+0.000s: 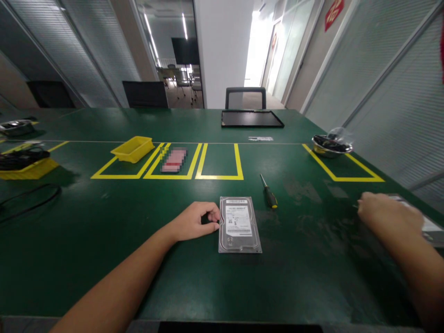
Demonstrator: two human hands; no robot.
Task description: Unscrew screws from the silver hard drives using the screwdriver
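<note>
A silver hard drive (239, 225) lies flat, label up, on the green table (138, 231) in front of me. My left hand (197, 220) rests curled against its left edge, fingertips touching the case. A screwdriver (268, 191) with a yellow and black handle lies just beyond the drive to the right. My right hand (385, 213) reaches far right, blurred, over a flat grey object (425, 222) at the table's edge; its fingers do not show clearly.
Yellow tape boxes mark the table's middle. A yellow bin (132, 148) sits in the left box, a pink blurred item (174, 159) in the one beside it. A metal bowl (331, 145) stands far right, a black tray (251, 119) at the back, cables (21, 159) far left.
</note>
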